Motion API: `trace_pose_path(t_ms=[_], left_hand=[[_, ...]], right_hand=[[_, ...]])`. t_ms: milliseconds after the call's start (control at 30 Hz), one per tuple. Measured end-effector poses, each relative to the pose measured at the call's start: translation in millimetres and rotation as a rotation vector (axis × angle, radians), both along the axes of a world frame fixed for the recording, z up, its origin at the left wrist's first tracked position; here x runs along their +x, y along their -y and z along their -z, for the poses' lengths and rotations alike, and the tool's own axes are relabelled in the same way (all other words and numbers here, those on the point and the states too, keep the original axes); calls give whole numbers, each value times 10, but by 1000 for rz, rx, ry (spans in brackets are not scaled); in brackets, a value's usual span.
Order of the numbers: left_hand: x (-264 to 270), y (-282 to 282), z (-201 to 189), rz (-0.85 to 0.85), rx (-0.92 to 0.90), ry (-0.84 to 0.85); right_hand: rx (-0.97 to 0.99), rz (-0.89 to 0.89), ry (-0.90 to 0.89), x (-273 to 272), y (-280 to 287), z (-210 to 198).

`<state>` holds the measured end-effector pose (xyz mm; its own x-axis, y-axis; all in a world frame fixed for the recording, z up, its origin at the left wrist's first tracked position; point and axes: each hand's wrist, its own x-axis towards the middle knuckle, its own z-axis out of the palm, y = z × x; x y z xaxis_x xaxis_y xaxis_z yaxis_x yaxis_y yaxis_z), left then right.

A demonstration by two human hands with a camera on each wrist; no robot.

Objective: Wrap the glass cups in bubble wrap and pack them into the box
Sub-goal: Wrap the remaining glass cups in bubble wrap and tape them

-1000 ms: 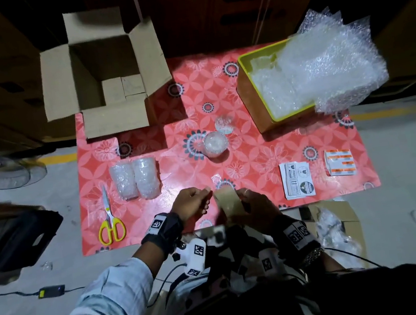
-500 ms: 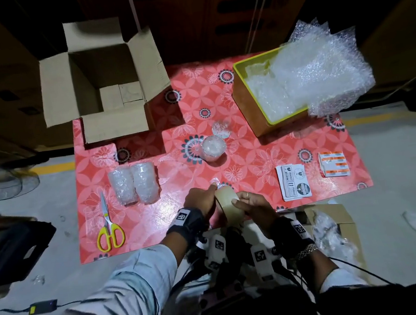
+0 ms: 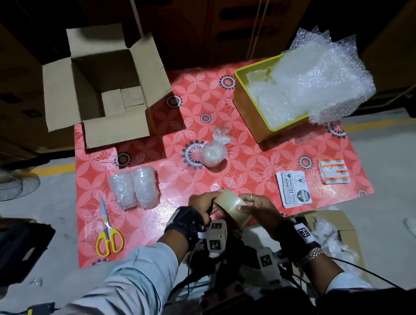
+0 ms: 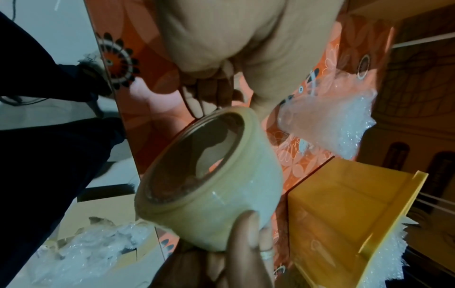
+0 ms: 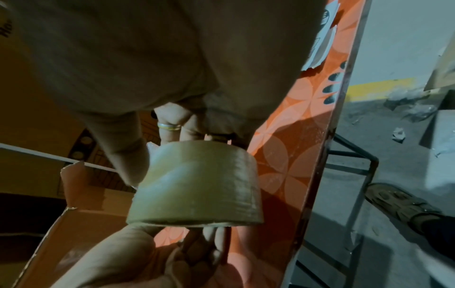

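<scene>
- The right hand (image 3: 256, 207) holds the roll of tape (image 3: 231, 206) above the near edge of the tabletop (image 3: 254, 157); its grip is closed around the roll, thumb on the outer face, other fingers behind.
- The left hand (image 3: 203, 205) has its grip curled on the far side of the same roll (whether it pinches a loose tape end I cannot tell).
- Two wrapped glass cups (image 3: 134, 188) lie side by side, touching, left of the hands and beside the scissors (image 3: 108, 232).
- A third wrapped cup (image 3: 213, 153) sits at the middle of the tabletop.
- The box (image 3: 107, 91) stands open at the far left corner; bubble wrap (image 3: 318, 81) fills the yellow tray (image 3: 244, 100) at the far right.
</scene>
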<state>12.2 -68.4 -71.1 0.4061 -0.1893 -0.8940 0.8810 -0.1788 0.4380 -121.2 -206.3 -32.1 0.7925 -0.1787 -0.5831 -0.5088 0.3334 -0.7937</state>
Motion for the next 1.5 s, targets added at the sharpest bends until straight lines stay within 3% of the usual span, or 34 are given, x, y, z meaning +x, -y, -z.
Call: trace_pose_path(t_ms=[200, 333, 433, 533, 667, 767, 867, 967, 1100, 1267, 1367, 1500], left_hand=[[-40, -30, 106, 52, 10, 0], [-64, -96, 197, 122, 101, 150], [-21, -160, 165, 313, 144, 206], [57, -213, 85, 274, 134, 265], [269, -262, -26, 327, 302, 601], [417, -163, -99, 370, 214, 847], [541, -22, -147, 436, 238, 992], [589, 83, -191, 462, 266, 1013], [596, 133, -154, 484, 270, 1013], [633, 203, -118, 462, 186, 1009], [676, 252, -92, 443, 144, 987], [749, 295, -79, 390, 82, 922]], right_hand=[[-243, -157, -4, -3, 76, 123], [-407, -248, 35, 10, 129, 218], [-403, -225, 20, 48, 142, 199], [-321, -171, -17, 73, 170, 193], [-264, -161, -48, 118, 201, 215], [-233, -165, -36, 173, 225, 162], [-257, -147, -10, 257, 291, 41], [-324, -110, 44, 372, 386, -112], [-576, -101, 175, 679, 452, -285], [-832, -339, 289, 1189, 465, -159], [-795, -344, 278, 1341, 449, -47], [-526, -186, 151, 1429, 444, -20]])
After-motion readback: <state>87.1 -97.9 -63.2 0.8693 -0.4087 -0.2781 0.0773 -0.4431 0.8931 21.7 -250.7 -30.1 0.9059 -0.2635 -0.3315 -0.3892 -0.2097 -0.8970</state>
